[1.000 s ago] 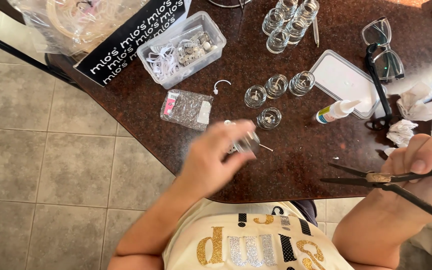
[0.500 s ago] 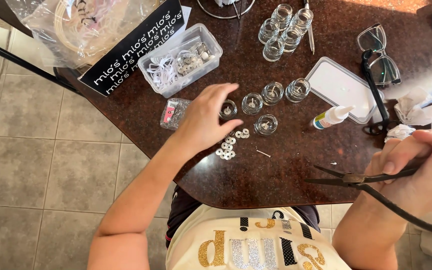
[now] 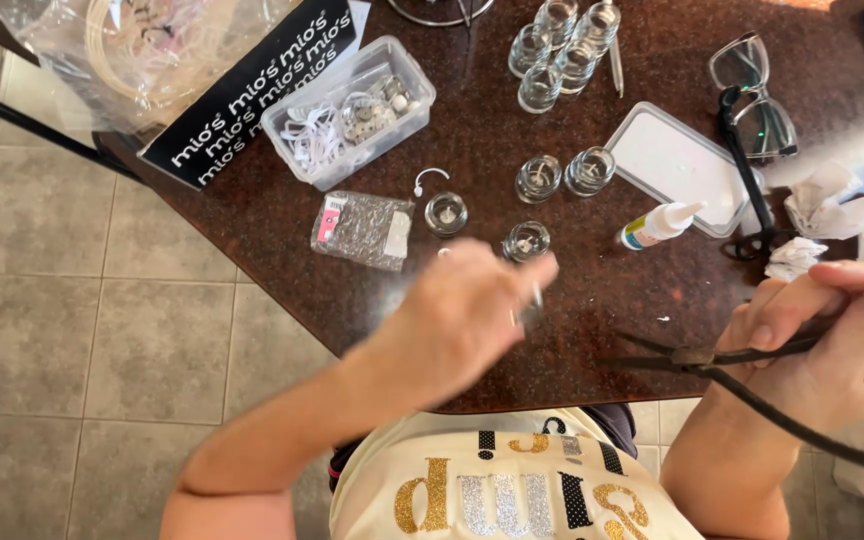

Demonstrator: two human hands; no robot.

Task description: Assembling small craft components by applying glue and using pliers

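My left hand [image 3: 462, 320] is blurred over the dark brown table [image 3: 252, 230], near its front edge. Its fingers are pinched together on what looks like a small silvery piece [image 3: 531, 308]. Just beyond the fingertips stands a small glass jar [image 3: 527, 240], with another jar [image 3: 446, 213] to its left. My right hand [image 3: 832, 345] at the right edge grips dark pliers [image 3: 697, 356], their jaws pointing left toward the left hand. A dark cord trails from the pliers to the lower right.
Two more jars [image 3: 564, 174] stand further back, and a cluster of jars [image 3: 560, 48] sits at the far edge. Also on the table are a clear plastic box [image 3: 350, 108], a small bag of parts [image 3: 362, 230], a white lid [image 3: 677, 165], a glue bottle [image 3: 657, 224], glasses [image 3: 752, 95] and crumpled tissues [image 3: 832, 205].
My left hand reached out to the jars, then drew back toward me. It now covers the small pale pieces that lay on the table. My right hand has kept hold of the pliers.
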